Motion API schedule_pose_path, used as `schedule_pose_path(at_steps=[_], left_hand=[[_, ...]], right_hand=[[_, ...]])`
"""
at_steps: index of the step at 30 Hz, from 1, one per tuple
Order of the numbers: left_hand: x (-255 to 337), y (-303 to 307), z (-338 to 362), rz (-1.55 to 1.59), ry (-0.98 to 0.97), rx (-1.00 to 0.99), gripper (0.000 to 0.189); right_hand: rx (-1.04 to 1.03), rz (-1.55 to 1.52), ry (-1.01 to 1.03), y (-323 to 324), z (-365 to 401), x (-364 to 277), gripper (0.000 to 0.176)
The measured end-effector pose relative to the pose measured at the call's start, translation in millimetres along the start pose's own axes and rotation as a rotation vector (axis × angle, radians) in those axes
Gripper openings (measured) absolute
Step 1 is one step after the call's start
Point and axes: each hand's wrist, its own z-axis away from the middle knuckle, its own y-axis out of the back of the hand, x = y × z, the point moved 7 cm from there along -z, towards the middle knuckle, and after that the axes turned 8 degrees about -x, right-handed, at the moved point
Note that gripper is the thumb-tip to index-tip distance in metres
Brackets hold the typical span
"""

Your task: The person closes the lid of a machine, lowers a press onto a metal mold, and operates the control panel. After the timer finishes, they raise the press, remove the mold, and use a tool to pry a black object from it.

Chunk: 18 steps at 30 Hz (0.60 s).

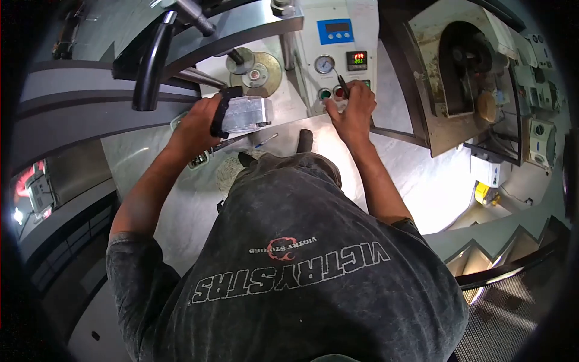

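My left hand [199,125] is at a clear plastic block-like case [246,113] with a black strap or handle on its left side; its fingers are mostly hidden behind the black part. My right hand [354,113] holds a black pen-like tool [343,86], pointing up and left, in front of the white control panel [307,36]. Close to its fingertips are a red button [339,94] and a green button [325,94]. Above them sit a round gauge [324,64] and a lit digital display [357,60].
A black lever handle [155,66] hangs at the upper left, beside a metal press frame [241,30]. Behind the case lies a round metal disc [265,73]. A worn machine housing [434,78] stands at the right. A blue pen [266,140] lies below.
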Motion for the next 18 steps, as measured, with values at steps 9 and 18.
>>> schedule_pose_path(at_steps=[9,18], left_hand=[[-16,-2,-5,-0.008,-0.169,0.026,0.068],[-24,-29,20,0.086,0.003,0.237,0.060]], right_hand=[[-0.040,0.008,-0.077,-6,-8,10,0.067],[-0.041,0.066,-0.151,-9,-12,9,0.067]])
